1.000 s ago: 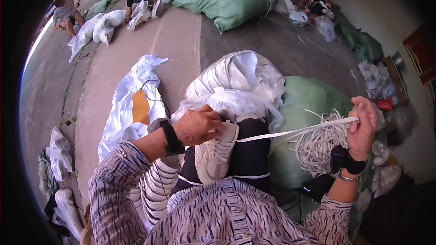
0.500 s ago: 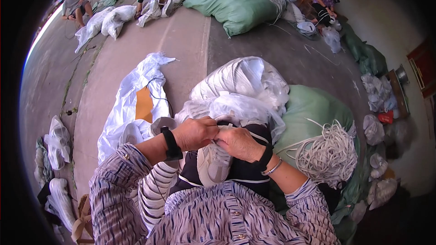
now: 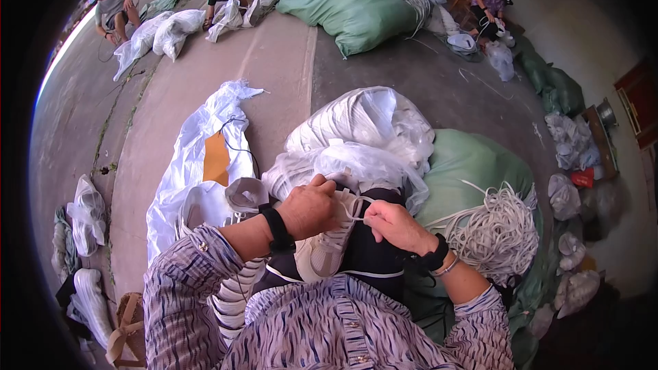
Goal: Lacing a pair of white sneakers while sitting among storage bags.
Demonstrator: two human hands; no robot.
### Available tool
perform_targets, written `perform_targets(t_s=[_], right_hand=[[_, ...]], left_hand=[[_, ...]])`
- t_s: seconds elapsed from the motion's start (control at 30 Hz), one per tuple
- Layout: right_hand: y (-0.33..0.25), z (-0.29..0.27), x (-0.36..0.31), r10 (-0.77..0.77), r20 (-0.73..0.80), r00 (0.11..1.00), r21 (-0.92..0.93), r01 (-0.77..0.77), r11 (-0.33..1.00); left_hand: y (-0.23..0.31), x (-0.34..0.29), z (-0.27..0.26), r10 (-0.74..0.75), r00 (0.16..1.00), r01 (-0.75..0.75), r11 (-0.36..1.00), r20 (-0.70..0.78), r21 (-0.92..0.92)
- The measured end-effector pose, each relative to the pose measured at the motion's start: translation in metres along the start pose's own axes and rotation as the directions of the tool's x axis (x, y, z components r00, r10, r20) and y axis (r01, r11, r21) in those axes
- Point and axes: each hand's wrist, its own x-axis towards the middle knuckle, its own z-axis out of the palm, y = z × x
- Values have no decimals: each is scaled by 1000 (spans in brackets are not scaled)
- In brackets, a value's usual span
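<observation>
Gripping a white shoe (image 3: 327,247), both hands (image 3: 312,209) (image 3: 394,223) pinch its lace (image 3: 356,209).

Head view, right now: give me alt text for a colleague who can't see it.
A person's left hand steadies a white shoe on their lap while the right hand pinches a white lace at its top. A heap of white laces rests on a green sack to the right, with white plastic bags ahead.

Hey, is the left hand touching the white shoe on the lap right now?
Touching. The head view shows the left hand wrapped over the top of the white shoe, fingers pressed on it, while the right hand pinches its lace.
</observation>
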Motion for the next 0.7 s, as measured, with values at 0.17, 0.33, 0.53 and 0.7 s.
perform_targets(t_s=[0.17, 0.33, 0.53, 0.7], right_hand=[[-12, 17, -26, 25, 417, 908, 636, -311, 706], [5, -43, -39, -162, -128, 979, 987, 141, 76], [60, -225, -171, 18, -680, 733, 698, 655, -289], [-34, -214, -223, -147, -714, 684, 699, 686, -201]], left_hand=[[-9, 3, 1, -6, 1000, 8, 987, 11, -163], [-45, 5, -4, 181, 978, -136, 926, 98, -353], [-40, 6, -14, 193, 977, -155, 934, 89, -321], [-16, 30, -16, 78, 995, -59, 964, 63, -261]])
